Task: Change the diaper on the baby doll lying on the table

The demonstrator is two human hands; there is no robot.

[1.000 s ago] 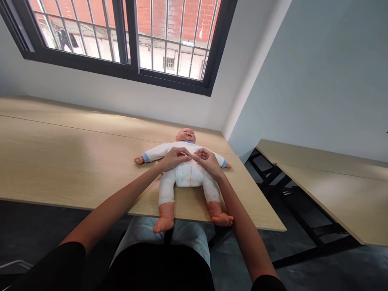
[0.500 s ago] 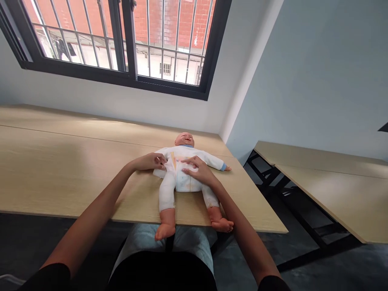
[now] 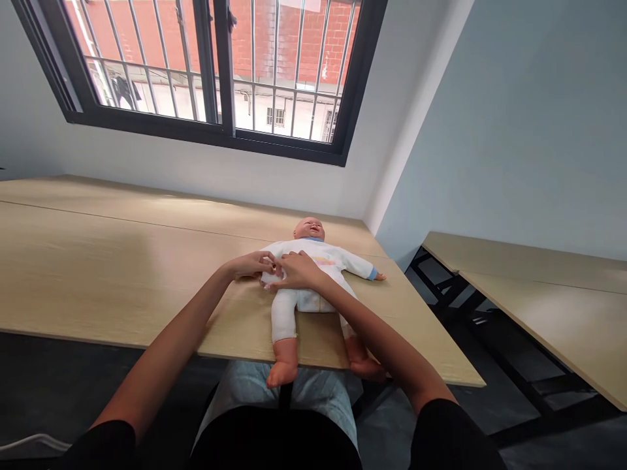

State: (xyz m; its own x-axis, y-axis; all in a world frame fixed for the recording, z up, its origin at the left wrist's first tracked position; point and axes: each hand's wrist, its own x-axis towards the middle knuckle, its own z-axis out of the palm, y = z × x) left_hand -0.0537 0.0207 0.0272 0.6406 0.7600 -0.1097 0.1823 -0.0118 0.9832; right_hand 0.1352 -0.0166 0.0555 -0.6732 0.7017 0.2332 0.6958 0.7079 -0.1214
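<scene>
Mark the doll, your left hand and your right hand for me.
doll (image 3: pixel 313 300): head view, white romper belly.
left hand (image 3: pixel 251 265): head view, back of hand.
right hand (image 3: pixel 298 269): head view, back of hand.

A white romper (image 3: pixel 318 274) with light blue cuffs and collar and a faint pastel print on the chest is worn by the baby doll (image 3: pixel 313 261), whose head and bare feet are coloured peach-pink. The table (image 3: pixel 122 261) is finished in pale wood grain, the window frame (image 3: pixel 215 85) and its bars are painted black, and a red brick wall (image 3: pixel 294 32) is seen through the glass. The walls (image 3: pixel 514 117) are coloured pale grey-blue and white, and black sleeves (image 3: pixel 441 431) are worn over a light blue denim lap (image 3: pixel 313 391).
</scene>
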